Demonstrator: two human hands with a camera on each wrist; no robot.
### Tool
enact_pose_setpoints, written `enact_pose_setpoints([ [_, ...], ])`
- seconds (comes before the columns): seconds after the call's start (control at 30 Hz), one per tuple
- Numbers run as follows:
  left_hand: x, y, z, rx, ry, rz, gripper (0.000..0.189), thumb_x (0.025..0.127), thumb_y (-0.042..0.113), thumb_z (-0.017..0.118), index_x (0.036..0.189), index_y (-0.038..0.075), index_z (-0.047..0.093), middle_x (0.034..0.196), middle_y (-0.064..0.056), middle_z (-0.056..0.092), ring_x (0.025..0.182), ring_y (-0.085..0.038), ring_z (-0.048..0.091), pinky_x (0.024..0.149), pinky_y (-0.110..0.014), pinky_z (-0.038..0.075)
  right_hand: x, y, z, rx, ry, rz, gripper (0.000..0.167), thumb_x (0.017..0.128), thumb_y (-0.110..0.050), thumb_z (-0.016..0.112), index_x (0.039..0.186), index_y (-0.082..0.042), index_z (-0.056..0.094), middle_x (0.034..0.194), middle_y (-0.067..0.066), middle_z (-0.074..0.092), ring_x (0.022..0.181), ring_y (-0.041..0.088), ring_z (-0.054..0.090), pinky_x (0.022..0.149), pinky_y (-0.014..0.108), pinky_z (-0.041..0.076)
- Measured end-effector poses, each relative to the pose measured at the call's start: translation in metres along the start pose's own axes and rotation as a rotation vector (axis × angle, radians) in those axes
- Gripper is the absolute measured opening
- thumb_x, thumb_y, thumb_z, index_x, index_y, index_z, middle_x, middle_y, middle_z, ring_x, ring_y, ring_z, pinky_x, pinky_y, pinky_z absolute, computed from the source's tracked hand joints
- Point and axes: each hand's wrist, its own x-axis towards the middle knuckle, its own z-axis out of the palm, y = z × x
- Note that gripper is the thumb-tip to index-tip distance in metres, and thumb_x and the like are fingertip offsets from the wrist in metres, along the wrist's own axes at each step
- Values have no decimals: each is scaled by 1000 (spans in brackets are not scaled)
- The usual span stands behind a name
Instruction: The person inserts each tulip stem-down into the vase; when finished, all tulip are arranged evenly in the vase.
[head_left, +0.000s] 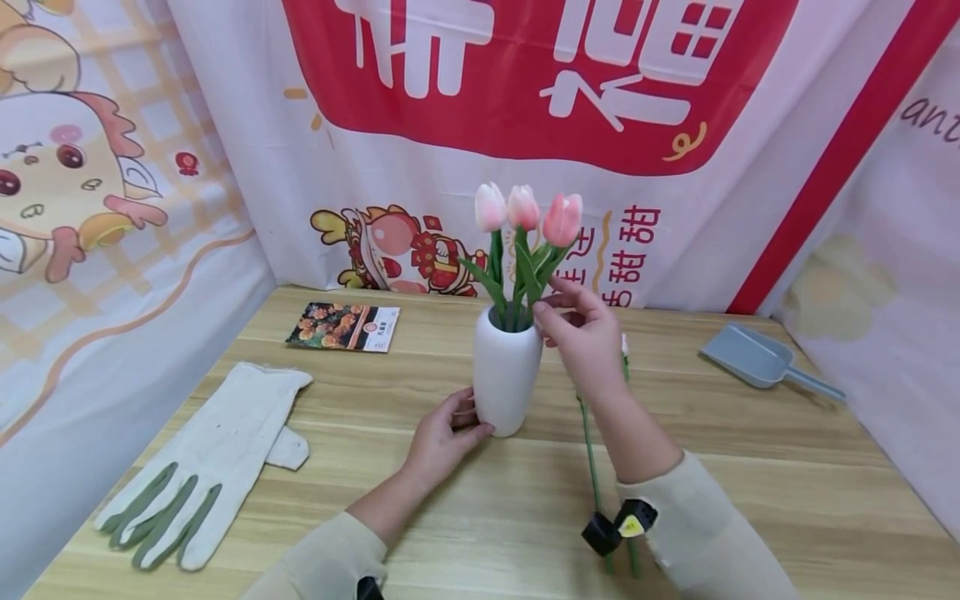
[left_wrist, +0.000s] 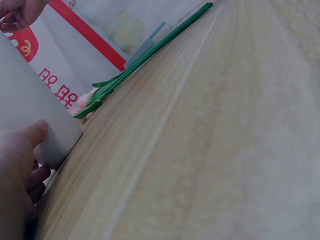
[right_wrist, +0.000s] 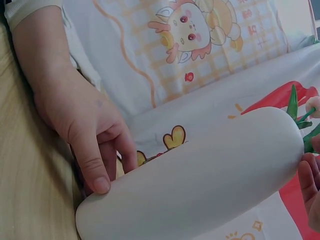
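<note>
A white vase (head_left: pixel 506 375) stands upright on the wooden table with three pink-and-white tulips (head_left: pixel 522 208) in its mouth. My left hand (head_left: pixel 444 437) holds the vase low at its base; in the left wrist view the thumb (left_wrist: pixel 36 132) lies along its wall and the fingers curl behind. Up at the rim, my right hand (head_left: pixel 588 337) pinches the rightmost tulip (head_left: pixel 562 221) low among its leaves. Its fingertips are partly hidden by leaves. More tulips lie on the table under my right forearm, their green stems (left_wrist: pixel 160 45) plain in the left wrist view.
At the left lies a white work glove (head_left: pixel 213 450) with grey-green fingers. Behind it is a flat packet (head_left: pixel 345 327) with a flower picture. A small grey-blue hand shovel (head_left: pixel 750 354) rests at the right. Printed cloths (head_left: pixel 420 158) hang behind and beside the table.
</note>
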Motion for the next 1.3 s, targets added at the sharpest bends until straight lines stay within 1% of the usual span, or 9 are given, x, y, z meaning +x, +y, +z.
enact_pose_setpoints([
  [0.13,0,-1,0,1,1,-1,59,85,17,77,137,8,53,123,-13,67,110,-28,68,99,-42,54,-1,8,-12,31,48,-15,34,91,-19,70,124,-14,66,95,-4,67,73,10,63,64,21,58],
  [0.33,1,-1,1,-5,12,17,59,84,17,78,137,5,53,122,-15,67,108,-29,68,98,-43,54,-2,30,-40,26,115,46,28,91,-13,69,118,-9,66,88,-11,66,71,3,61,64,15,56],
  [0.47,1,-1,2,-13,27,11,58,84,15,78,136,5,54,121,-15,68,108,-30,69,98,-44,54,-7,50,-62,-50,139,94,27,92,-15,68,118,-9,65,84,-15,62,76,1,58,69,12,54],
  [0.6,1,0,2,-14,38,6,57,83,14,78,135,5,55,120,-15,69,107,-30,69,98,-44,54,-13,70,-84,-151,132,165,36,94,-21,66,126,-5,61,83,-17,59,78,-1,55,71,12,53],
  [0.77,2,-2,3,-18,45,3,57,83,13,79,134,6,56,118,-14,69,106,-29,69,97,-43,55,-19,93,-107,-299,54,256,43,96,-24,62,133,-3,57,93,-9,60,81,-3,54,71,15,55],
  [0.9,2,-3,3,-22,48,7,56,82,14,79,134,6,57,118,-15,69,106,-29,69,97,-44,55,-22,112,-119,-385,-13,274,44,95,-22,63,132,2,57,99,3,65,78,-2,55,67,17,54],
  [0.97,2,-4,3,-24,48,8,57,82,14,79,134,5,57,118,-15,69,106,-29,69,97,-44,55,-24,121,-123,-425,-45,295,44,94,-22,63,131,2,58,99,5,65,77,0,56,66,18,53],
  [1.07,2,-5,3,-26,47,9,57,82,14,79,133,5,57,118,-15,69,106,-29,69,97,-44,55,-28,131,-126,-468,-91,324,45,93,-21,64,130,3,58,101,11,66,77,5,57,64,19,52],
  [1.3,2,-4,3,-31,44,14,57,82,14,80,133,5,57,117,-15,69,105,-29,69,97,-44,55,-33,143,-128,-480,-168,347,49,90,-18,67,130,9,56,106,20,69,75,8,63,62,24,57],
])
